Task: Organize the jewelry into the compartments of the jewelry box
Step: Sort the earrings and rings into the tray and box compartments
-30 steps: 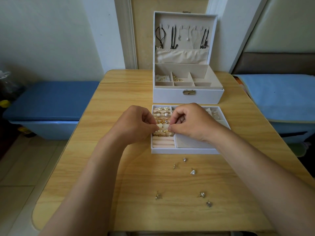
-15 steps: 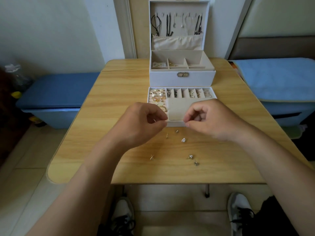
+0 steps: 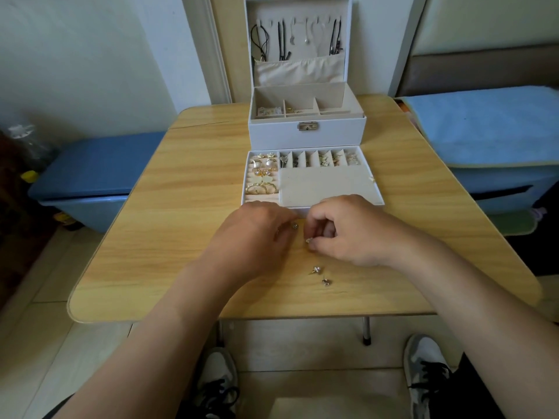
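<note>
Earrings (image 3: 316,270) lie loose on a wooden table (image 3: 181,237) while two hands pick at others just in front of a jewelry tray (image 3: 326,186).
Nearest, two tiny pieces sit between the hands and the table's near edge, where a forearm sweeping back could likely knock them to the floor. The piece being lifted is small enough to slip from the fingertips and bounce away. The right hand (image 3: 348,234) is curled, thumb and forefinger pinching a small stud (image 3: 309,241) low over the wood. The left hand (image 3: 257,237) is knuckles up, fingers bent down beside a second stud (image 3: 294,226); whether it grips it cannot be told. Beyond, the tray's big compartment is bare, and the jewelry box (image 3: 307,134) stands open farthest.
</note>
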`<control>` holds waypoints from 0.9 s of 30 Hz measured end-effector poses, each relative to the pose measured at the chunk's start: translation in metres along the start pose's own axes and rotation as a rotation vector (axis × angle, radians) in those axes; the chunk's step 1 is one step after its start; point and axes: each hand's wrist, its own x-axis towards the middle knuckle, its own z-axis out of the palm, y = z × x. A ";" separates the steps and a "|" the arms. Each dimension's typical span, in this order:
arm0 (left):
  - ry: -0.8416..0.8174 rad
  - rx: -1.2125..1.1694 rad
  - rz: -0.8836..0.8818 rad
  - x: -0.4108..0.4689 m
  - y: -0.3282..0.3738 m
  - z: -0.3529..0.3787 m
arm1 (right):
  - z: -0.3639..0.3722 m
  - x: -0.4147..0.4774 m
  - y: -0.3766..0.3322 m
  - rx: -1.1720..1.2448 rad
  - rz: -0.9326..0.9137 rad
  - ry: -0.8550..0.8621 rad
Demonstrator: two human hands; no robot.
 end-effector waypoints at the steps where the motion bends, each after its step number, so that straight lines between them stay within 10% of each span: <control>1: -0.001 0.010 -0.001 0.001 0.000 0.001 | -0.001 0.000 0.002 0.017 0.008 0.004; 27: 0.045 -0.117 0.030 0.007 0.001 0.011 | -0.010 -0.002 0.015 0.228 0.035 0.008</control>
